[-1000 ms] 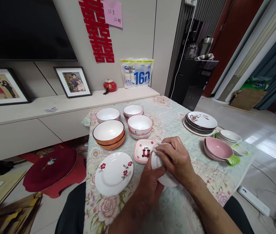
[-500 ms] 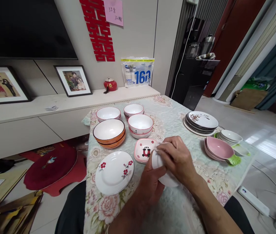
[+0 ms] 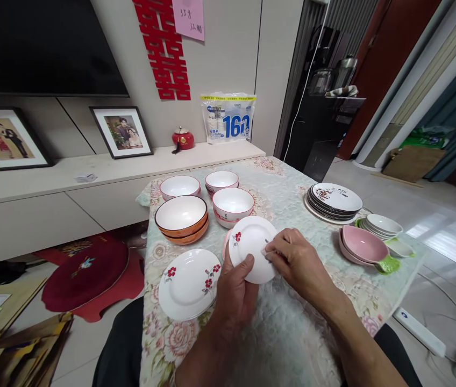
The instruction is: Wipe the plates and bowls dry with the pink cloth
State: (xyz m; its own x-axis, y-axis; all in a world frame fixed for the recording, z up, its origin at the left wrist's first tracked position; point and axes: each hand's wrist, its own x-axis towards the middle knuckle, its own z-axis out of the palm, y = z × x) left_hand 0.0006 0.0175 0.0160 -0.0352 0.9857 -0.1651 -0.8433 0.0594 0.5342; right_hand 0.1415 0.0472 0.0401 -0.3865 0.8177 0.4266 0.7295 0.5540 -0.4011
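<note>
A small white plate (image 3: pixel 251 236) with red flowers is tilted up above the table. My left hand (image 3: pixel 236 285) is closed on its lower left edge, thumb on the face. Pressed to the plate's right side is my right hand (image 3: pixel 294 260), pinching what looks like a small white tissue (image 3: pixel 266 251), mostly hidden by the fingers. Behind the plate, only the edge of a pink dish (image 3: pixel 225 244) shows. To the left lie larger white flowered plates (image 3: pixel 187 285), stacked.
Orange bowls (image 3: pixel 182 215) and red-rimmed white bowls (image 3: pixel 233 201) stand stacked at the back left. On the right are a stack of dark-edged plates (image 3: pixel 335 198), pink bowls (image 3: pixel 363 244) and small white bowls (image 3: pixel 383 223). A floral cloth (image 3: pixel 284 344) covers the table.
The small plate has turned so its flowered face shows, and it now covers most of the pink dish. My right hand has moved from its upper edge to its right side.
</note>
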